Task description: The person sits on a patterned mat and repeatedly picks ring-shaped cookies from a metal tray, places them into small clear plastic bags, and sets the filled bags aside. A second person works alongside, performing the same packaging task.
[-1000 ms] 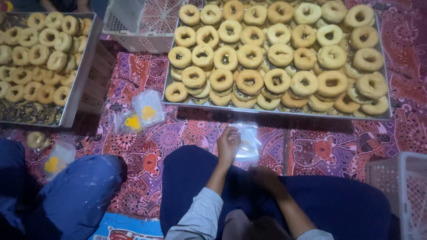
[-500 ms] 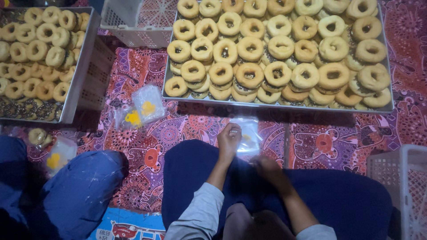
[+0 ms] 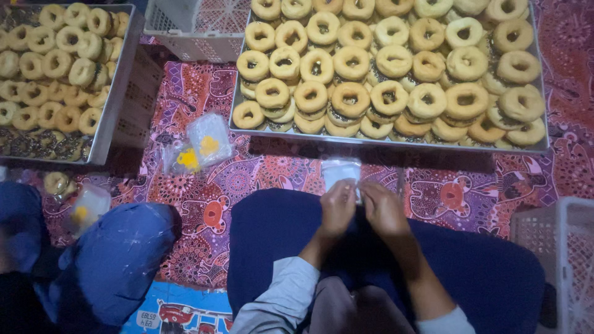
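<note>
My left hand point(image 3: 337, 207) and my right hand point(image 3: 383, 209) meet over my dark blue lap, and both pinch the near edge of a small clear plastic bag point(image 3: 341, 169) that lies flat in front of them. Just beyond the bag stands a large metal tray point(image 3: 383, 143) piled with several ring doughnuts point(image 3: 350, 98), plain and golden brown. The fingertips hide the bag's opening.
A second tray point(image 3: 114, 99) of doughnuts stands at the left. Two small plastic bags point(image 3: 199, 145) with yellow marks lie on the patterned mat between the trays. Another person's blue-clad knee point(image 3: 117, 247) is at lower left. White plastic crates stand at top point(image 3: 198, 28) and lower right point(image 3: 560, 260).
My right hand has come forward to join the left at the bag's edge. The view has shifted down, so the trays sit higher in frame.
</note>
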